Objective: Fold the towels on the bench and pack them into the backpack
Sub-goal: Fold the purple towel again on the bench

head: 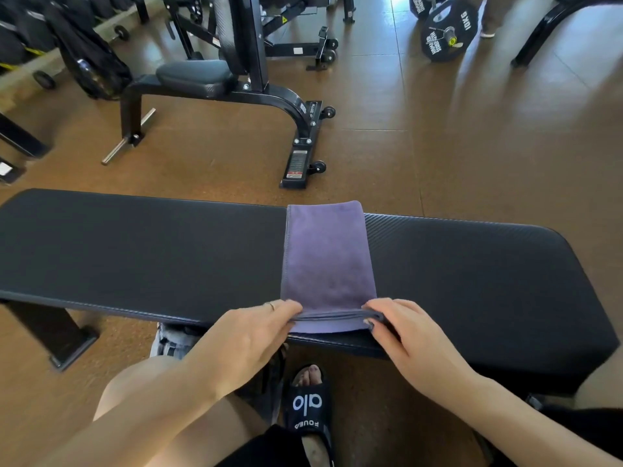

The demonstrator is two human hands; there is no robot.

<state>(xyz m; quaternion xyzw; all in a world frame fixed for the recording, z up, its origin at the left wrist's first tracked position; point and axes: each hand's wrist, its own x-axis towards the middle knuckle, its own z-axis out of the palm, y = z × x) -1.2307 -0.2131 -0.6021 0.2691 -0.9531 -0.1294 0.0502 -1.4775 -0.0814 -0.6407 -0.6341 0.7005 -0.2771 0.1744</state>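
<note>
**Both hands pinching near edge of purple towel on bench**

Purple towel (328,261) lies flat across the black padded bench (141,251), a narrow folded strip running from the far edge to the near edge, slightly right of bench centre. Near end overhangs the front edge a bit. Stacked layer edges visible at the near end, bunched into a thin ridge between the hands.

Left hand (246,338) grips the towel's near-left corner, fingers curled onto the layered edge, thumb underneath not clearly seen. Ring on one finger. Right hand (408,335) holds the near-right corner, fingers curled over the top, thumb tucked under the edge. Both wrists hang off the front of the bench.

Below: bare knee, black slide sandal (308,409) with white lettering on brown floor (455,156). Beyond the bench: black adjustable weight bench (215,85), weight plates (445,32) top right. Dark bag (91,59) leans top left; cannot tell whether it is the backpack.
</note>
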